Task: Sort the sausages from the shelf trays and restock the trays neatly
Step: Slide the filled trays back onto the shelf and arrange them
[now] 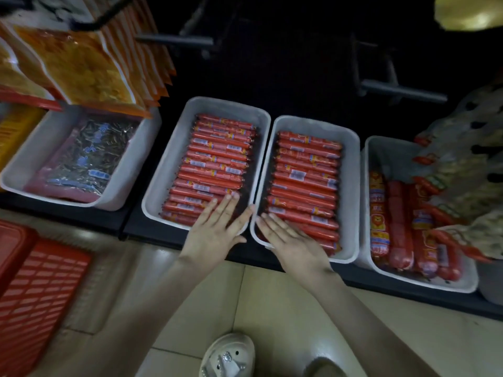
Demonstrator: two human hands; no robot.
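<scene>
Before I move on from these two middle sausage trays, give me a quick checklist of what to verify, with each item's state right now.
1. Centre-left tray: thin sausages in neat crosswise rows: ok.
2. Centre-right tray: its sausages equally neat: ok.
3. Left hand flat on the centre-left tray's near sausages, holding nothing: ok.
4. Right hand flat on the centre-right tray's near sausages: ok.
5. Far-right tray: thick sausages lie unevenly: not ok.
6. Layers beneath the top rows: cannot tell.

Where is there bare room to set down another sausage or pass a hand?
Free: the far end of the left-middle white plastic tray, of the right-middle white plastic tray, the far corner of the rightmost white plastic tray, and beige floor tiles. Crowded: thin red sausages fill the rest.
</scene>
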